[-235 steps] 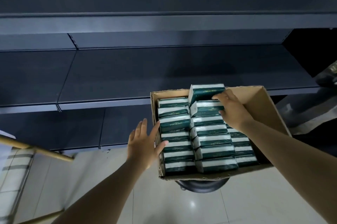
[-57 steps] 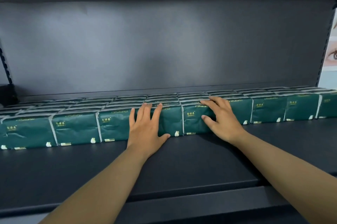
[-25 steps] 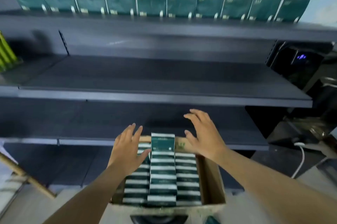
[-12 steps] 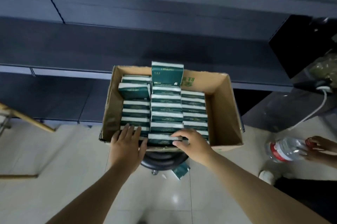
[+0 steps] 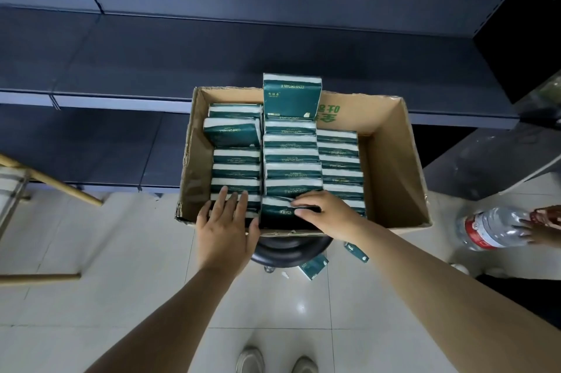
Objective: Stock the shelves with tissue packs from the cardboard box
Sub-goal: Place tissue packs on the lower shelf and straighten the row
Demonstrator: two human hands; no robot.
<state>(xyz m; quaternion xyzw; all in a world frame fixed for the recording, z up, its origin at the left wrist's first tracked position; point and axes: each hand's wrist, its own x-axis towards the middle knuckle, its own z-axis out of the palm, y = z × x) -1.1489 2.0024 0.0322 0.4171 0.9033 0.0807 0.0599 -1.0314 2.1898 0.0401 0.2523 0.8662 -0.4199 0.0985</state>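
— Tissue packs are seen in three rows inside the cardboard box. Where is the box kept?

— It is set on a round black stool, in front of the dark shelves. One pack is stood up tall at the far end of the middle row.

— What is done by the left hand?

— It is laid flat on the near packs of the left row. Its fingers are kept straight and close together, and nothing is gripped.

— And the right hand?

— The nearest pack of the middle row is held by it. The fingers are curled over the top edge of that pack.

— What else is seen?

— Two small packs are left on the white floor under the stool. A water bottle is touched by another person's hand at the right edge.
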